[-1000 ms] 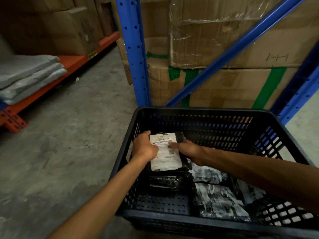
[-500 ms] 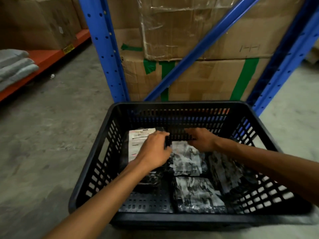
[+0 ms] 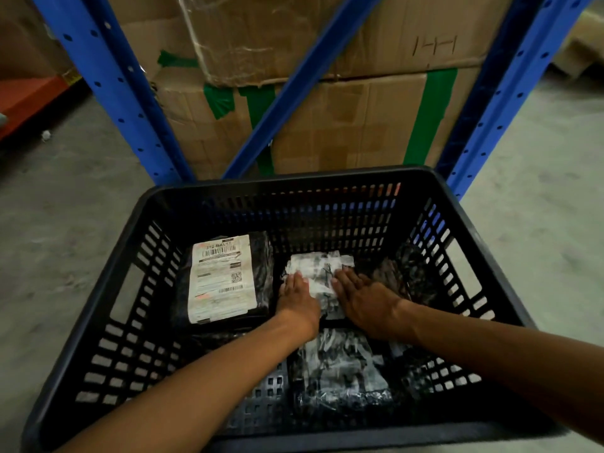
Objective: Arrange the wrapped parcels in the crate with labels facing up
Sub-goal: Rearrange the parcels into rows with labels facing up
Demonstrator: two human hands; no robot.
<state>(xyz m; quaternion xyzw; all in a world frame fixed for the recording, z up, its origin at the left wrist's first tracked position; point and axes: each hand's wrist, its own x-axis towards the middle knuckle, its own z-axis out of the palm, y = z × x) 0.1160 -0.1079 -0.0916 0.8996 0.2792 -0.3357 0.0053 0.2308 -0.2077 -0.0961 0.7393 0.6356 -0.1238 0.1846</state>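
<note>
A black slotted crate (image 3: 294,184) stands on the floor in front of me. At its left rear lies a black wrapped parcel (image 3: 261,273) with a white label facing up. Beside it, in the middle, is a parcel (image 3: 322,268) in crinkled clear wrap with white print showing. My left hand (image 3: 297,300) lies on its left edge and my right hand (image 3: 364,300) on its right side, fingers stretched flat, holding it between them. Another wrapped parcel (image 3: 340,371) lies in front of it, and a dark one (image 3: 405,273) leans at the right wall.
Blue rack uprights (image 3: 108,80) and a diagonal brace (image 3: 294,86) rise just behind the crate, with taped cardboard boxes (image 3: 343,125) stacked behind them. An orange shelf (image 3: 26,96) is at the far left. Grey concrete floor (image 3: 65,207) surrounds the crate.
My left hand has left the labelled parcel, which now lies flat at the left rear, and joined my right hand on the middle parcel. The view has shifted towards the crate's right.
</note>
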